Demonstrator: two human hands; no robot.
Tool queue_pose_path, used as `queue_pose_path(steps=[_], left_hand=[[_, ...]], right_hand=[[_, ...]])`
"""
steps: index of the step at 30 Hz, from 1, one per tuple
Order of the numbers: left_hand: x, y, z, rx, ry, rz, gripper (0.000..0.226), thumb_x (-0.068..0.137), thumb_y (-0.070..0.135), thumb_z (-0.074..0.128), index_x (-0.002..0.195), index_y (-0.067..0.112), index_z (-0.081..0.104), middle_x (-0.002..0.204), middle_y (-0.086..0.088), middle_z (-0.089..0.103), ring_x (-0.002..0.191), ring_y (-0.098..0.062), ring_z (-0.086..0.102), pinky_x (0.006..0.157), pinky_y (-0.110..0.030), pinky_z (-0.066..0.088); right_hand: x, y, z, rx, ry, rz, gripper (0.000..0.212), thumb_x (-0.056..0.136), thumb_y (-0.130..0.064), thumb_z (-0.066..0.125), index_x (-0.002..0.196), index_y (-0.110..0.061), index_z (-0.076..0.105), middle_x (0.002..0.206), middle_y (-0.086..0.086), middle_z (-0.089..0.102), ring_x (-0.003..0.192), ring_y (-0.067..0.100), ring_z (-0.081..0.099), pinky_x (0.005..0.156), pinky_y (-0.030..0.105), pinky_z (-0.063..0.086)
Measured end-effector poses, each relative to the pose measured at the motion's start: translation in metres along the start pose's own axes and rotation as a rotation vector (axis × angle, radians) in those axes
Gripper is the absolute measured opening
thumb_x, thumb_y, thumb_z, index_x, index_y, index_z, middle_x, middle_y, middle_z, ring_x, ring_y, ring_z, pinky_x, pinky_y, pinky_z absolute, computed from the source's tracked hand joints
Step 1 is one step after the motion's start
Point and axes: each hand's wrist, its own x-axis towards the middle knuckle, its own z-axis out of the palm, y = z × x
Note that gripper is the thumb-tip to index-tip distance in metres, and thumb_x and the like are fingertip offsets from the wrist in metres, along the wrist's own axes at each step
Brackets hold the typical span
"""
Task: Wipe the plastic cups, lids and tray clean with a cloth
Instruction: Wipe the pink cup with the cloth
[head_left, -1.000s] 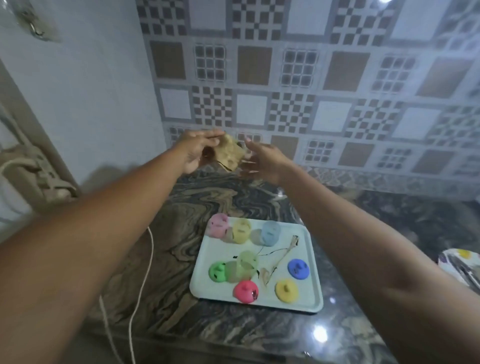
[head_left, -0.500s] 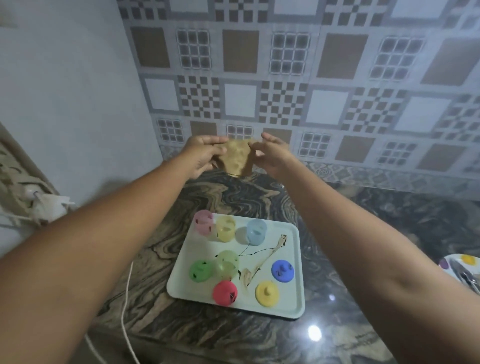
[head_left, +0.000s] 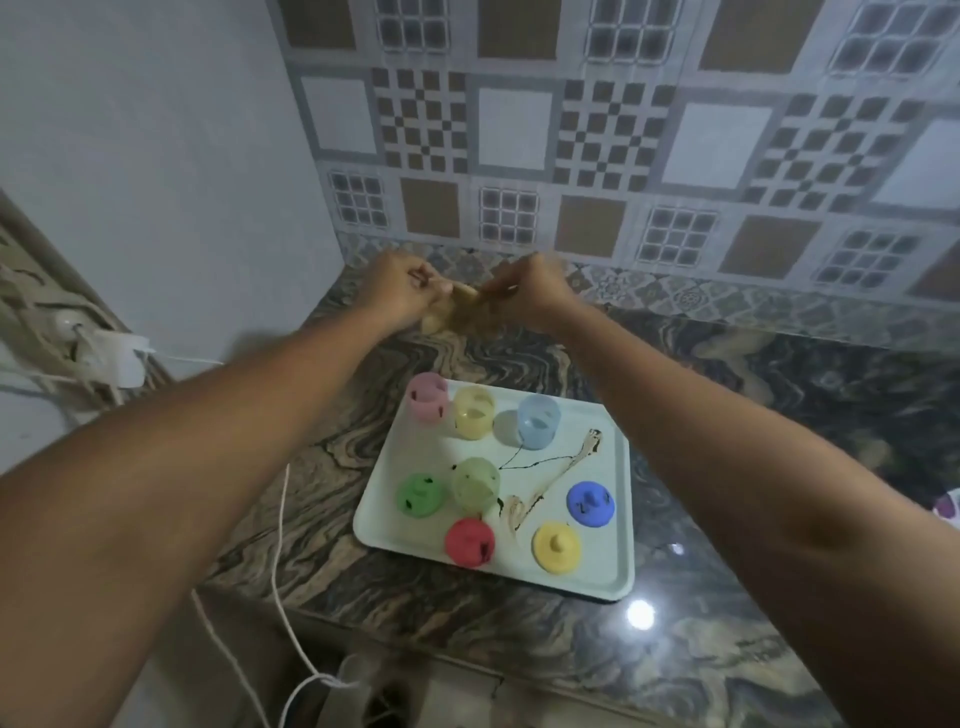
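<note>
A pale tray (head_left: 587, 571) lies on the marbled counter, streaked with brown smears. On it stand a pink cup (head_left: 427, 396), a yellow cup (head_left: 474, 413), a blue cup (head_left: 538, 421) and a green cup (head_left: 475, 484). Green (head_left: 421, 494), red (head_left: 469, 541), yellow (head_left: 557, 546) and blue (head_left: 590, 504) lids lie around them, some with dark specks. Beyond the tray, my left hand (head_left: 397, 291) and my right hand (head_left: 530, 293) both grip a tan cloth (head_left: 460, 312) bunched between them, low over the counter near the tiled wall.
A white cable (head_left: 283, 519) hangs over the counter's front left edge. A white plug and socket (head_left: 111, 348) sit on the left wall. A patterned plate (head_left: 948, 512) shows at the right edge. Dark marbled counter (head_left: 753, 467) stretches right of the tray.
Both hands have come down toward the counter with the cloth, and the right hand has closed on it; the cloth is now bunched between them. The view has tipped downward.
</note>
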Motion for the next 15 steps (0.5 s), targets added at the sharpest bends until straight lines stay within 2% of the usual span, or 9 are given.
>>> queue_pose_path(steps=[3, 6, 8, 10, 11, 13, 15], left_hand=[[0.003, -0.013, -0.004, 0.040, -0.077, 0.038, 0.022, 0.084, 0.033, 0.077, 0.093, 0.013, 0.075, 0.094, 0.000, 0.069, 0.086, -0.013, 0.060, 0.073, -0.023, 0.042], [0.015, -0.025, -0.005, -0.012, -0.159, 0.076, 0.022, 0.082, 0.032, 0.079, 0.093, 0.013, 0.076, 0.091, 0.001, 0.071, 0.084, -0.014, 0.064, 0.073, -0.028, 0.053], [0.025, -0.031, -0.007, -0.041, -0.204, 0.110, 0.021, 0.079, 0.031, 0.081, 0.092, 0.015, 0.077, 0.091, -0.001, 0.074, 0.086, -0.016, 0.068, 0.072, -0.027, 0.054], [0.032, -0.036, -0.008, -0.053, -0.239, 0.150, 0.018, 0.076, 0.031, 0.084, 0.088, 0.021, 0.077, 0.088, 0.001, 0.074, 0.086, -0.014, 0.068, 0.071, -0.024, 0.050], [0.034, -0.037, -0.010, -0.053, -0.257, 0.177, 0.017, 0.074, 0.031, 0.085, 0.087, 0.022, 0.077, 0.087, 0.003, 0.074, 0.084, -0.011, 0.068, 0.071, -0.024, 0.051], [0.038, -0.038, -0.011, -0.063, -0.297, 0.236, 0.021, 0.071, 0.032, 0.087, 0.086, 0.021, 0.078, 0.084, 0.004, 0.074, 0.081, -0.007, 0.067, 0.072, -0.025, 0.054], [0.040, -0.037, -0.011, -0.071, -0.360, 0.279, 0.024, 0.069, 0.031, 0.088, 0.087, 0.019, 0.079, 0.082, 0.005, 0.074, 0.077, -0.004, 0.066, 0.067, -0.016, 0.052]], right_hand=[[0.002, 0.000, 0.009, -0.113, -0.010, -0.026, 0.020, 0.088, -0.013, 0.075, 0.107, -0.016, 0.081, 0.100, 0.003, 0.076, 0.084, 0.010, 0.063, 0.078, 0.025, 0.051], [0.002, -0.001, 0.019, -0.139, -0.049, 0.014, 0.015, 0.085, -0.015, 0.074, 0.099, -0.018, 0.078, 0.100, 0.005, 0.073, 0.097, 0.021, 0.067, 0.088, 0.035, 0.056], [-0.001, -0.003, 0.025, -0.084, -0.071, 0.040, 0.017, 0.082, -0.018, 0.080, 0.098, -0.016, 0.074, 0.097, 0.007, 0.072, 0.095, 0.022, 0.067, 0.089, 0.041, 0.058], [-0.005, -0.006, 0.032, -0.055, -0.067, 0.044, 0.029, 0.082, -0.027, 0.085, 0.105, -0.012, 0.073, 0.095, 0.009, 0.072, 0.086, 0.019, 0.065, 0.082, 0.036, 0.056], [-0.005, -0.005, 0.036, -0.040, -0.048, 0.053, 0.026, 0.084, -0.028, 0.084, 0.102, -0.013, 0.074, 0.092, 0.009, 0.072, 0.081, 0.017, 0.064, 0.077, 0.033, 0.055], [-0.008, -0.006, 0.045, 0.025, -0.028, 0.091, 0.012, 0.086, -0.026, 0.082, 0.086, -0.020, 0.071, 0.079, 0.003, 0.068, 0.070, 0.011, 0.060, 0.068, 0.030, 0.050], [-0.010, -0.007, 0.054, 0.087, -0.010, 0.148, 0.017, 0.087, -0.028, 0.081, 0.083, -0.022, 0.065, 0.080, 0.000, 0.066, 0.070, 0.011, 0.060, 0.067, 0.032, 0.053]])
